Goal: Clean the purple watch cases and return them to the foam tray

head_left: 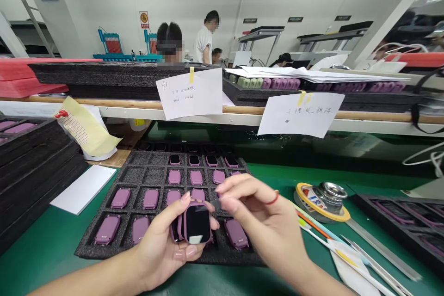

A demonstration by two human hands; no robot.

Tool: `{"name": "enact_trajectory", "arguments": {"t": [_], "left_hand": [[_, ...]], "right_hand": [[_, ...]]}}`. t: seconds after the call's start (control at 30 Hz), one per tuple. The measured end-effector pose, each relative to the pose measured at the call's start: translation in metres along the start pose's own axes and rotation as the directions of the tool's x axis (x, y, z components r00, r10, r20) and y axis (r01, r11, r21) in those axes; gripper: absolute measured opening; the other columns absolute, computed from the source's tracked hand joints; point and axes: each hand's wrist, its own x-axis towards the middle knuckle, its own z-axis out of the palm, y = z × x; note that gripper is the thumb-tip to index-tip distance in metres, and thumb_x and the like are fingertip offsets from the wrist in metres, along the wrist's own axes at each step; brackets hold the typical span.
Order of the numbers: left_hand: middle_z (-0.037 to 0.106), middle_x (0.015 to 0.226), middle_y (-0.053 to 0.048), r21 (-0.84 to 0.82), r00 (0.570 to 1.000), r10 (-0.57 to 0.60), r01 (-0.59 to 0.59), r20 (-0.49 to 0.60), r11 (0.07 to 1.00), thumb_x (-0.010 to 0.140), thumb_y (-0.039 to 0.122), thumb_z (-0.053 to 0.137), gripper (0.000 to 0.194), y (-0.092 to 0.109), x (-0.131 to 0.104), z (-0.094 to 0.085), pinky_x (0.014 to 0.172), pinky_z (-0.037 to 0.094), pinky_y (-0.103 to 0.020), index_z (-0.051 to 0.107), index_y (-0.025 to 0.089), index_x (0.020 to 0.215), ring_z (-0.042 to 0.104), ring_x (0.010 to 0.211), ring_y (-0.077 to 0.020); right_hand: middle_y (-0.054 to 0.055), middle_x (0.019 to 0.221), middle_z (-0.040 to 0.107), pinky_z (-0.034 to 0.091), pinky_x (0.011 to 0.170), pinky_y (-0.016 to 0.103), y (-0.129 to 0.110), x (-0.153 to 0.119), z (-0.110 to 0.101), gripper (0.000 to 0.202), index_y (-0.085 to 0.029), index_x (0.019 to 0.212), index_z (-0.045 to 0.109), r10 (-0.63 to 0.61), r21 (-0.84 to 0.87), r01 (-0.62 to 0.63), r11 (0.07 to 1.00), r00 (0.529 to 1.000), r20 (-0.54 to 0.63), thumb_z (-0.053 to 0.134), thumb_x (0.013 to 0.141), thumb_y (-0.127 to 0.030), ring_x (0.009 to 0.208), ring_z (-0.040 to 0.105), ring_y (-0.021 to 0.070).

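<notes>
My left hand is closed around a purple smartwatch case with its dark screen up. The edge of at least one more purple case shows behind it in the same grip. Close to the upper right of the screen, my right hand pinches a small dark, flat piece between thumb and finger. What this piece is I cannot make out. Below both hands lies a black foam tray with pockets. Purple cases sit in many of them, some back up, those in a farther row screen up.
On the right are a round tin with a metal knob, a steel ruler, and tweezers and sticks. Another foam tray stands far right. Stacked foam and white paper lie left. A shelf edge crosses behind; people are beyond.
</notes>
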Motion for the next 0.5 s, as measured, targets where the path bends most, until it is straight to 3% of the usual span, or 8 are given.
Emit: {"name": "enact_trajectory", "arguments": {"t": [0.1, 0.23, 0.3, 0.4, 0.5], "left_hand": [[0.074, 0.078, -0.01, -0.008, 1.0, -0.01, 0.01, 0.019, 1.0, 0.074, 0.048, 0.082, 0.039, 0.001, -0.002, 0.001, 0.038, 0.023, -0.015, 0.077, 0.012, 0.088, 0.048, 0.037, -0.0035], [0.074, 0.077, -0.01, 0.003, 0.998, -0.02, 0.02, 0.057, 1.0, 0.074, 0.048, 0.082, 0.038, 0.003, -0.004, 0.001, 0.037, 0.022, -0.014, 0.076, 0.012, 0.085, 0.051, 0.037, -0.0042], [0.074, 0.077, -0.01, 0.008, 0.996, -0.021, 0.021, 0.081, 1.0, 0.074, 0.048, 0.081, 0.038, 0.003, -0.004, 0.002, 0.037, 0.022, -0.014, 0.076, 0.013, 0.085, 0.051, 0.037, -0.0042], [0.074, 0.077, -0.009, 0.019, 0.994, -0.006, 0.004, 0.113, 1.0, 0.076, 0.049, 0.079, 0.037, 0.002, -0.005, 0.002, 0.037, 0.022, -0.014, 0.076, 0.014, 0.085, 0.051, 0.036, -0.0042], [0.074, 0.076, -0.009, 0.032, 0.995, 0.001, -0.004, 0.104, 0.999, 0.076, 0.049, 0.079, 0.037, 0.0, -0.005, 0.002, 0.037, 0.023, -0.015, 0.075, 0.014, 0.084, 0.051, 0.036, -0.0043]], "right_hand": [[-0.002, 0.081, 0.075, 0.062, 0.072, 0.018, -0.001, 0.004, -0.005, 0.013, -0.025, 0.081, 0.07, 0.058, 0.127, -0.046, 0.991, 0.994, -0.093, 0.068, 0.094, -0.024, 0.072, 0.074, 0.0098], [0.002, 0.099, 0.078, 0.063, 0.086, 0.022, -0.003, 0.005, -0.008, 0.004, -0.025, 0.094, 0.072, 0.021, 0.105, -0.008, 0.994, 0.992, -0.123, 0.073, 0.091, -0.023, 0.094, 0.077, 0.0147], [0.003, 0.105, 0.078, 0.063, 0.091, 0.026, -0.004, 0.004, -0.01, 0.017, -0.026, 0.104, 0.07, -0.03, 0.052, 0.037, 0.998, 0.992, -0.123, 0.073, 0.089, -0.018, 0.1, 0.076, 0.0172], [0.003, 0.098, 0.078, 0.065, 0.087, 0.031, -0.006, 0.003, -0.015, 0.021, -0.026, 0.101, 0.071, -0.187, -0.1, 0.18, 0.979, 0.98, -0.067, 0.07, 0.088, -0.01, 0.094, 0.076, 0.0191], [0.002, 0.092, 0.08, 0.066, 0.081, 0.029, -0.011, 0.003, -0.023, 0.029, -0.027, 0.1, 0.073, -0.365, -0.265, 0.378, 0.887, 0.926, 0.101, 0.071, 0.085, -0.003, 0.087, 0.077, 0.0187]]}}
